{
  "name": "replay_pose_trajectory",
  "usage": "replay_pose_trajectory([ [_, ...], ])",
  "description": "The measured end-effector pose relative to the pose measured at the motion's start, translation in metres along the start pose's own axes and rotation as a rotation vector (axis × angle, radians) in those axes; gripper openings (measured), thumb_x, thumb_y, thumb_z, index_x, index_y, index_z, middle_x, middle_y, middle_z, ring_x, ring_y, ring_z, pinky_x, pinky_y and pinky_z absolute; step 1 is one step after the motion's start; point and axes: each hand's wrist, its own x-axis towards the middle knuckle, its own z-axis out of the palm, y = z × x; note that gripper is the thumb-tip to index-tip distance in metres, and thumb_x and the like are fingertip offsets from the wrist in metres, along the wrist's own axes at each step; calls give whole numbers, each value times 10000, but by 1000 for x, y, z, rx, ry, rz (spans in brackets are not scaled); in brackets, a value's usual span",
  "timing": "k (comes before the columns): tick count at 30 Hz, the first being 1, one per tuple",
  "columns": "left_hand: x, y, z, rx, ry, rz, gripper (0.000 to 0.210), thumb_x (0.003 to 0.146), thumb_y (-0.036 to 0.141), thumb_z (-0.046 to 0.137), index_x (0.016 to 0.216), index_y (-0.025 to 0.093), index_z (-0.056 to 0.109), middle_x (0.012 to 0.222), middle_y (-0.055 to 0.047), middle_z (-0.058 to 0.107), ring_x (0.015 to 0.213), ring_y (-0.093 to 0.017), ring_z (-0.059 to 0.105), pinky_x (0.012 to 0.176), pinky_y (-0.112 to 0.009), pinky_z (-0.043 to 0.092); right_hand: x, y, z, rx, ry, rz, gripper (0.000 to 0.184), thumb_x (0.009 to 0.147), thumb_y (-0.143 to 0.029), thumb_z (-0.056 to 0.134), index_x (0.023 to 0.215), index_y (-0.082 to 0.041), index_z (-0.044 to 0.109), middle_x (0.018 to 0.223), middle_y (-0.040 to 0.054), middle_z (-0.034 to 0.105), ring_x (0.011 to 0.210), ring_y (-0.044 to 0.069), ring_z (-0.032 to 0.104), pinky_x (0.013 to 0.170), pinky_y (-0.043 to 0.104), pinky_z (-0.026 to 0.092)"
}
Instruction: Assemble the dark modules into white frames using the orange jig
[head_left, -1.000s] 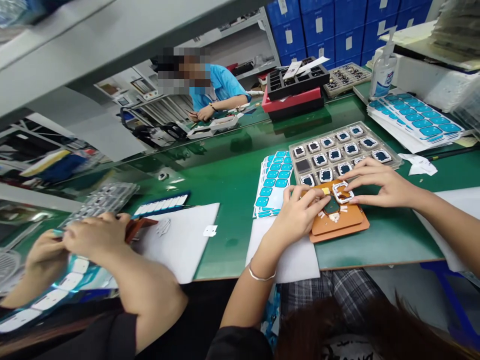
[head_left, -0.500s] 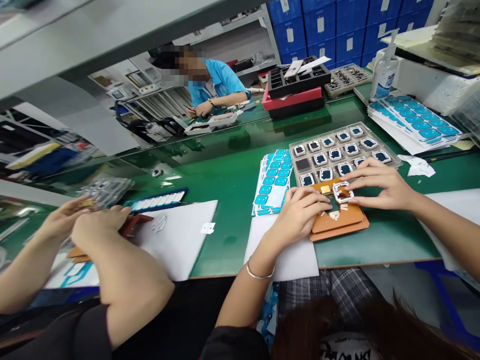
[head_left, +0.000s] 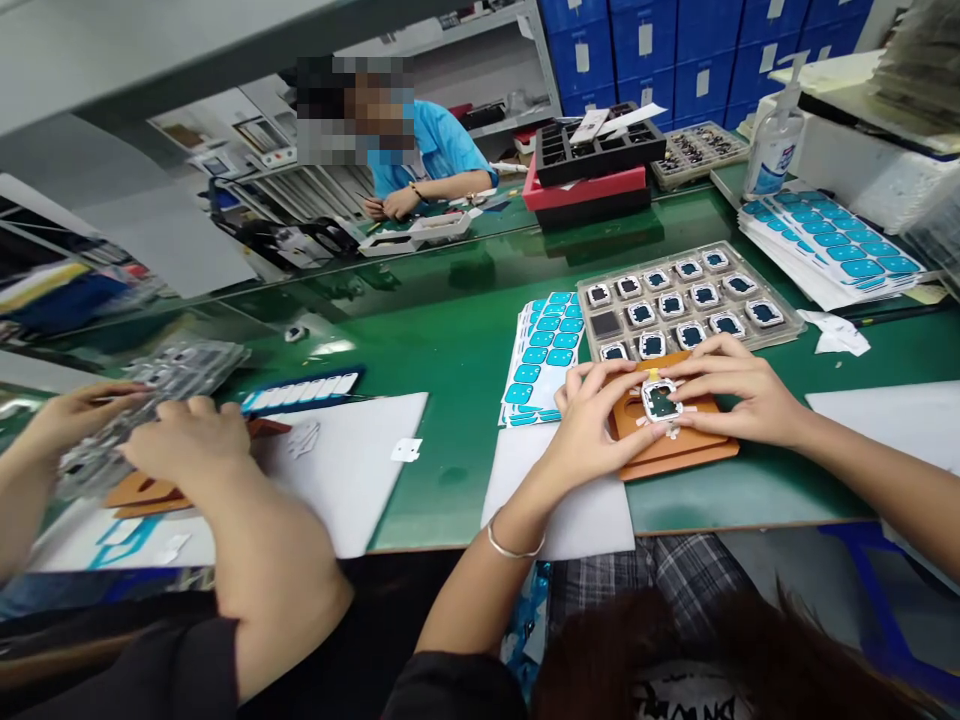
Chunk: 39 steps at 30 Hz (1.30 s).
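Note:
A white rounded-square frame (head_left: 651, 412) with a dark green middle is held between my two hands, over an orange block (head_left: 697, 452) at the table's front edge. My left hand (head_left: 598, 415), a bracelet at its wrist, grips the frame's left side with thumb and fingers. On the opposite side, the curled fingers of my right hand (head_left: 739, 393) pinch the frame. A yellow tab (head_left: 654, 374) shows at its top edge. Small white bits lie on the block below it. Just behind stands a clear tray (head_left: 592, 350) of similar white-framed dark pieces, one slot without a framed piece.
Blue sticker sheets (head_left: 536, 352) lie left of the tray, others (head_left: 832, 240) at the back right by a sanitizer bottle (head_left: 771, 155). At left, a co-worker's hands (head_left: 184, 440) handle clear plastic trays (head_left: 199, 365). Another person (head_left: 431, 150) sits across the table.
My right hand has brought the white frame left and over the dark piece. My left hand has shifted its fingers onto the frame's side. The co-worker's hands at left have moved apart.

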Motion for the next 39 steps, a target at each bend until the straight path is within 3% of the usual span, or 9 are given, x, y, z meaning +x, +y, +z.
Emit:
replay_pose_trajectory([
  [11, 2, -3, 0, -15, 21, -2, 487, 824, 554, 715, 1234, 305, 629, 1365, -64, 568, 1244, -315, 442, 1037, -532, 361, 1, 1, 0, -8, -16, -37, 142, 907, -359, 709, 1003, -284, 782, 1161, 24, 734, 984, 268, 570, 865, 474, 538],
  [19, 2, -3, 0, 33, -38, -73, 490, 787, 590, 736, 1206, 345, 667, 1394, -47, 541, 1265, -340, 401, 1048, -583, 329, -1, 3, 1, -31, -29, -97, 97, 899, -291, 720, 951, -225, 770, 1140, 55, 740, 1012, 277, 552, 868, 472, 533],
  [23, 5, -6, 4, -34, 4, -51, 501, 804, 617, 702, 1200, 313, 675, 1356, -67, 542, 1285, -312, 416, 1108, -541, 325, -2, 2, 3, -28, -20, -70, 86, 899, -302, 716, 940, -233, 745, 1109, 54, 743, 1018, 281, 546, 854, 469, 536],
  [26, 8, -7, 7, -82, -9, 6, 669, 766, 737, 653, 1321, 368, 601, 1462, -63, 418, 1368, -328, 335, 1173, -542, 257, -2, 1, 4, -12, 3, -10, 205, 856, -332, 750, 1042, -255, 708, 1042, 67, 722, 1005, 287, 559, 861, 488, 537],
  [30, 6, -3, 10, -7, -122, 88, 930, 687, 883, 557, 1497, 495, 316, 1605, -28, 105, 1454, -410, 115, 1177, -642, 153, -5, 1, 7, 204, 28, 149, 488, 769, -408, 829, 1188, -274, 620, 1121, 78, 615, 1030, 268, 618, 881, 451, 582],
  [34, 3, -2, 13, 100, -29, 191, 896, 753, 889, 446, 1526, 482, 246, 1599, -45, 32, 1442, -427, 67, 1158, -669, 124, -7, 4, 10, 497, 21, 238, 575, 763, -396, 850, 1264, -314, 580, 1266, 58, 568, 1116, 234, 637, 996, 398, 558],
  [37, 2, -2, 12, 186, 84, 297, 848, 805, 839, 449, 1530, 440, 263, 1568, -75, 111, 1411, -400, 125, 1155, -639, 156, -7, 5, 9, 575, 55, 315, 569, 739, -420, 867, 1244, -315, 624, 1247, 56, 592, 1164, 252, 616, 1053, 419, 517],
  [39, 1, 0, 10, 236, 153, 369, 788, 829, 797, 478, 1497, 395, 363, 1531, -86, 182, 1383, -378, 167, 1159, -605, 176, -6, 6, 7, 606, 86, 355, 577, 717, -438, 879, 1230, -314, 646, 1224, 56, 612, 1159, 260, 616, 1062, 434, 502],
])
